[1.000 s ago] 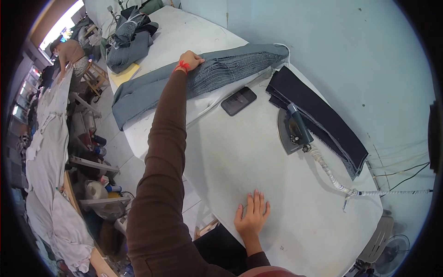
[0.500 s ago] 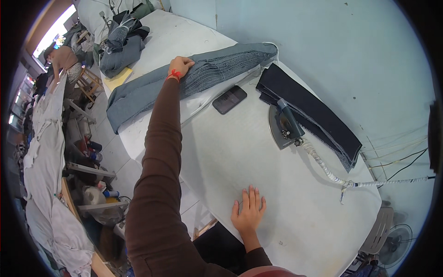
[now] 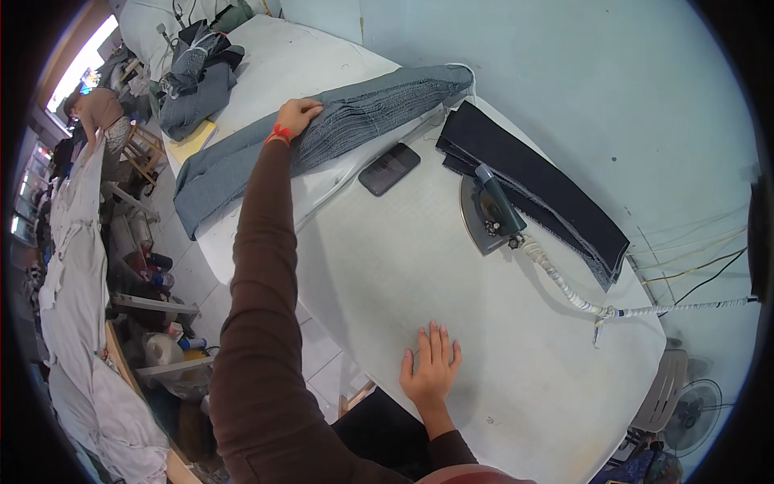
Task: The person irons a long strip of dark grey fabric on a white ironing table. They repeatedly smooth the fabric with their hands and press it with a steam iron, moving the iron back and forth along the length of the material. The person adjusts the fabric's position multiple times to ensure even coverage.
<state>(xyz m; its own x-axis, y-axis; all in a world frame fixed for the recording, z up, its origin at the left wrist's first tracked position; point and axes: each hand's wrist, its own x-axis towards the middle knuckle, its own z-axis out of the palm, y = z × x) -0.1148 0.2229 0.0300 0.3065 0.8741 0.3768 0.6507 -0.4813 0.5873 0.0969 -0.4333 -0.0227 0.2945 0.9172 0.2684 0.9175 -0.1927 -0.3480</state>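
A long stack of grey denim pieces (image 3: 379,105) lies across the far left of the white table, its layered frayed edges facing up. My left hand (image 3: 298,117), with a red band at the wrist, reaches out to the stack's middle. Its fingers are closed on the edge of a denim piece there; the fingertips are partly hidden. My right hand (image 3: 431,371) rests flat on the near part of the tabletop, fingers spread, holding nothing. Ahead of it to the right stands an iron (image 3: 493,211), tilted against a pile of dark navy denim pieces (image 3: 532,173).
A phone (image 3: 389,169) lies between the stack and the iron. The iron's wrapped hose (image 3: 556,278) runs right, toward the wall. Bundled garments (image 3: 197,97) and yellow paper (image 3: 192,143) sit far left. A fan (image 3: 692,411) stands lower right; a co-worker (image 3: 101,113) bends over white cloth.
The whole view has shifted slightly, so things appear a little further left and up. My left hand stays at the same part of the stack, and my right hand still lies flat.
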